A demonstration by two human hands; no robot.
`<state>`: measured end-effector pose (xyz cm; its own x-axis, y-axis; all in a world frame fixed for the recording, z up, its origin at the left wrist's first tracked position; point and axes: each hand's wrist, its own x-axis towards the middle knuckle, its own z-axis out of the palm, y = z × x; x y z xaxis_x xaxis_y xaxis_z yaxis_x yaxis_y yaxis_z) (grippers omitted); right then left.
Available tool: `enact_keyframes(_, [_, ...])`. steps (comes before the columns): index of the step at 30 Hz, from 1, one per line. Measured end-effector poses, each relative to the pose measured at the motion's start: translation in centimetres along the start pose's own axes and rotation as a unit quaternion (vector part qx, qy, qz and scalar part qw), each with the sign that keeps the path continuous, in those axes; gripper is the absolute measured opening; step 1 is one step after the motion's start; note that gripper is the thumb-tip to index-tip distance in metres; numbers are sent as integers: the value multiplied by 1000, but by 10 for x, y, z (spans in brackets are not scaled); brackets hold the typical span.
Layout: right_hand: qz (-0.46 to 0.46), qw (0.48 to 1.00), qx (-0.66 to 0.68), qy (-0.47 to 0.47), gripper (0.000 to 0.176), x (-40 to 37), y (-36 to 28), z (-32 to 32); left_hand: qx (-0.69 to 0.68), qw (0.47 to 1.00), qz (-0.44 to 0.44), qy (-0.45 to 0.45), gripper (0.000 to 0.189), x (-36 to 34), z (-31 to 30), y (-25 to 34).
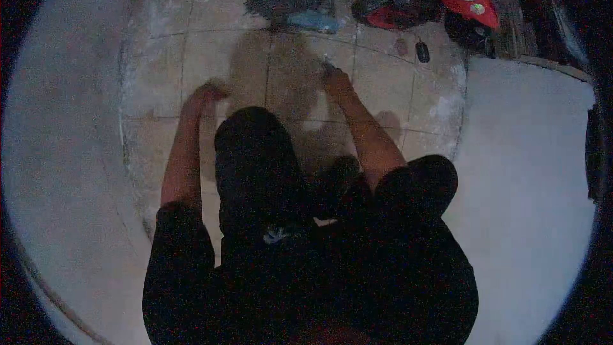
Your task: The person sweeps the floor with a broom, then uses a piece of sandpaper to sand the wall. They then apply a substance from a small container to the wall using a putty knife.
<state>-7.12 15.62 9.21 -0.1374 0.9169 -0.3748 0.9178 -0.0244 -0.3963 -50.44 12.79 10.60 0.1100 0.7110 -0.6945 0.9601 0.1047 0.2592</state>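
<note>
Toward the far edge of the floor (159, 76), short of the blue thing (314, 21), the right hand (336, 79) seems closed on a small tool (327, 64) held low — the step in hand looks like work on that patch, and the next move would call for a steady hold. Nearer the left edge, the left hand (211, 89) is blurred, fingers apart or together I cannot tell. Gloom hides the tool's shape — and whether it touches down.
</note>
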Motion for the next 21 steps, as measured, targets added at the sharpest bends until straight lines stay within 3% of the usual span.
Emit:
enact_keyframes(2, [-134, 958, -240, -80, 47, 22, 45, 37, 65, 996, 52, 15, 59, -14, -76, 48])
enact_keyframes(3, [-143, 956, -241, -85, 47, 13, 58, 62, 87, 993, 80, 28, 56, -22, -104, 74])
enact_keyframes(5, [-111, 982, -137, -66, 47, -29, 26, 63, 96, 986, 128, 45, 54, -33, -133, 124])
enact_keyframes(8, [-94, 994, -44, -33, 47, -93, -18, 71, 44, 983, 179, 6, 54, -33, -116, 182])
enact_keyframes(10, [-97, 995, -27, -20, 47, -105, -30, 75, -88, 977, 70, 178, 54, -48, -79, 216])
enact_keyframes(14, [-118, 992, -15, -49, 47, -84, -17, 61, -73, 990, 9, 122, 56, -79, -54, 216])
enact_keyframes(16, [-122, 991, -9, -47, 47, -90, -15, 62, 34, 998, -36, 25, 54, -77, -73, 202])
enact_keyframes(17, [-123, 991, -6, -43, 47, -94, -14, 63, -5, 996, -31, 83, 52, -65, -64, 195])
enact_keyframes(18, [-122, 992, -2, -38, 47, -104, -12, 64, -4, 996, -34, 86, 52, -70, -64, 194])
enact_keyframes(20, [-120, 992, 5, -36, 47, -110, -10, 64, -64, 978, 38, 194, 49, -80, -62, 196])
enact_keyframes(21, [-124, 992, 6, -37, 47, -103, -8, 65, -64, 977, 36, 202, 49, -82, -62, 201])
